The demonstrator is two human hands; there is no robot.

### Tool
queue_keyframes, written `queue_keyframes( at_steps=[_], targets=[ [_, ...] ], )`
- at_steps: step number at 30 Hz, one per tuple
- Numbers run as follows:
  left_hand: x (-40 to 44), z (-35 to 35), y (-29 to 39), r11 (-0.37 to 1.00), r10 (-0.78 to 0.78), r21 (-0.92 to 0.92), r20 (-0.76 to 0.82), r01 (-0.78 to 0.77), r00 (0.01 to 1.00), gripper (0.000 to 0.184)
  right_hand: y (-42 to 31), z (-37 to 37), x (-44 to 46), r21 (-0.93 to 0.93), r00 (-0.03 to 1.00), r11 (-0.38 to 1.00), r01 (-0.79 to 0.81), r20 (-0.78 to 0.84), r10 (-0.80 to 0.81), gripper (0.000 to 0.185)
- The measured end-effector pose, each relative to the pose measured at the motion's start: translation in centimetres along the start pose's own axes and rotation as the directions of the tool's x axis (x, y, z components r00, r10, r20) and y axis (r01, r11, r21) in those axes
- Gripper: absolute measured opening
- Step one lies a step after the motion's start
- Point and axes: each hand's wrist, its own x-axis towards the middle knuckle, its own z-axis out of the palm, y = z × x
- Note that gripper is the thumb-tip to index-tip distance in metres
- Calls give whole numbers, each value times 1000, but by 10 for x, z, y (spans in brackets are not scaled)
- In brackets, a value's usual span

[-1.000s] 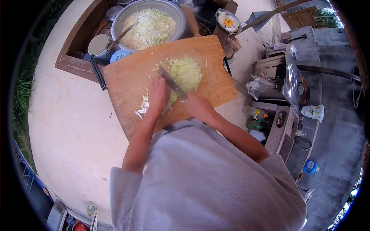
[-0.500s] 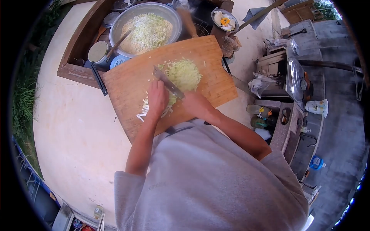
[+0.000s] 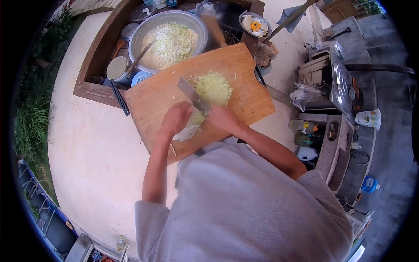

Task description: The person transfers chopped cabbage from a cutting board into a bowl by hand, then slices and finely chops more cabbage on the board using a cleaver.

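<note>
My right hand [image 3: 221,118] grips the handle of a broad kitchen knife [image 3: 190,91], its blade slanting up and left over the wooden cutting board [image 3: 148,98]. My left hand [image 3: 177,118] is closed, fingers curled against the left side of a bunch of pale cabbage strips [image 3: 190,129]. Those strips lie on the board just below the blade. Beyond the knife sits a heap of finely chopped cabbage [image 3: 214,88]. The left fingertips are partly hidden, and the lower part of the blade is close to the right fingers.
Behind the board stands a large basin [image 3: 202,38] of chopped cabbage over a tan mixture, with a stick leaning in it. A lidded tub [image 3: 118,69] is beside it. A small bowl [image 3: 267,26] of food scraps stands at the back right. Bottles [image 3: 303,125] sit under a sink at right.
My left hand has rolled to the cabbage's left side, and the loose strips now lie bunched together beside it. The knife stays near the same spot on the board. The whole view has shifted slightly.
</note>
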Motion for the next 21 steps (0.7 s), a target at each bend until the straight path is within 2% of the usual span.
queue_keyframes(
  at_steps=[3,6,9,12,15,21],
  targets=[
    [-32,7,12,919,71,390,-34,-52,997,60,-1,-16,-7,-45,1000,999,-5,26,6,23],
    [-50,14,23,915,-11,404,8,6,1000,92,-6,-19,-11,-72,998,997,-30,44,33,23],
    [-59,34,7,941,53,337,-116,-11,992,94,-10,-20,-13,-72,998,997,-38,45,41,23],
    [-57,44,-3,936,91,351,-191,-19,977,91,-6,-19,-12,-61,998,997,-46,34,48,23],
    [-49,47,1,941,34,337,-221,44,975,88,-8,-26,-10,-80,998,996,-47,29,49,23],
    [-16,56,7,939,40,337,-326,76,945,87,11,-40,6,-130,998,990,-54,-37,49,24]
  ],
)
